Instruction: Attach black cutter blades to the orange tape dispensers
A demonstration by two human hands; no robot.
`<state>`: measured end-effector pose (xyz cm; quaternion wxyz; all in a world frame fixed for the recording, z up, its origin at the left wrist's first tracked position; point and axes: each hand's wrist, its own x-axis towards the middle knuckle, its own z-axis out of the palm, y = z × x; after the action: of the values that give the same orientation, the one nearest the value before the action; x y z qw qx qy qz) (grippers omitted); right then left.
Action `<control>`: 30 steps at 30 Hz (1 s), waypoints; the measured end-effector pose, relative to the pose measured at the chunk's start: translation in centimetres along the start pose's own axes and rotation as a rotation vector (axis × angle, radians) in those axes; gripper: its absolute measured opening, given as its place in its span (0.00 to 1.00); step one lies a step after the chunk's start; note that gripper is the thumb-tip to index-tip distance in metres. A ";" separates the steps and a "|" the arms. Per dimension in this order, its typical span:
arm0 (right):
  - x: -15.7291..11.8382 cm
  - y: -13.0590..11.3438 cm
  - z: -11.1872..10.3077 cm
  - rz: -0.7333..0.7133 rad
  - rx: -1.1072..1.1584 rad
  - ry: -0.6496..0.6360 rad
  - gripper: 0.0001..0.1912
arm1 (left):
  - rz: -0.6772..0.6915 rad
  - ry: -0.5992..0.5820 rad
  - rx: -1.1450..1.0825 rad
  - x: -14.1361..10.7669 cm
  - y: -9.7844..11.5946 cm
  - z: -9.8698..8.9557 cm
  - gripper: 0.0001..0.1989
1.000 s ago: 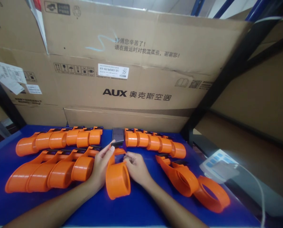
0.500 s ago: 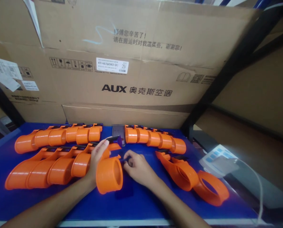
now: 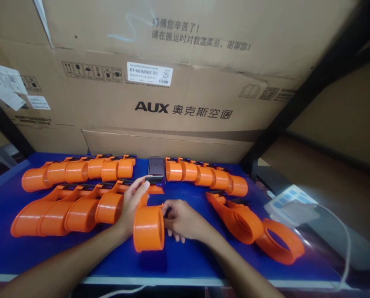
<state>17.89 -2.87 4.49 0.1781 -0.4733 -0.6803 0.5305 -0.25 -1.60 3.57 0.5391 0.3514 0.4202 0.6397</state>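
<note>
My left hand point(image 3: 133, 203) is closed round the upper part of an orange tape dispenser point(image 3: 148, 231), held above the blue tabletop with its wide ring toward me. A black strip point(image 3: 153, 179) lies along the dispenser's top, by my left thumb and fingertips. At the ring's right side, my right hand point(image 3: 183, 219) has thumb and forefinger pinched on a small dark part point(image 3: 168, 212), whose kind I cannot make out. Its other fingers curl below. The pinching fingertips are right at the dispenser's edge; part of the dispenser is hidden behind both hands.
Rows of similar orange dispensers line the left point(image 3: 82, 213) and back right point(image 3: 203, 176). A few looser ones point(image 3: 243, 225) lie at right. A dark flat-topped box point(image 3: 156, 166) stands at the back. Behind is a large carton point(image 3: 185, 136); a white device with a cable point(image 3: 292, 205) sits right.
My right hand has come up against the dispenser's ring with the small dark part. The dispenser in my left hand has turned slightly, and the view has tipped downward.
</note>
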 end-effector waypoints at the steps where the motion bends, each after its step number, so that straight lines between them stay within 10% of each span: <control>1: 0.0 0.0 -0.1 0.001 -0.003 -0.011 0.05 | -0.001 -0.008 0.000 0.0 0.0 0.0 0.24; 14: -0.5 -0.4 -1.2 -0.072 -0.064 -0.051 0.06 | 0.012 -0.077 0.046 -0.4 0.0 0.1 0.23; 25: 0.3 -0.4 -0.9 -0.474 -0.243 0.590 0.22 | -0.018 -0.204 0.004 -0.2 -1.3 0.3 0.24; 30: 0.7 0.4 -0.1 -0.523 -0.351 0.646 0.20 | -0.062 -0.330 0.027 -0.5 -1.4 0.5 0.18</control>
<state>17.77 -2.28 3.99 0.4262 -0.4499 -0.7663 0.1695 0.86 -1.97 2.47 0.6155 0.4457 0.3454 0.5507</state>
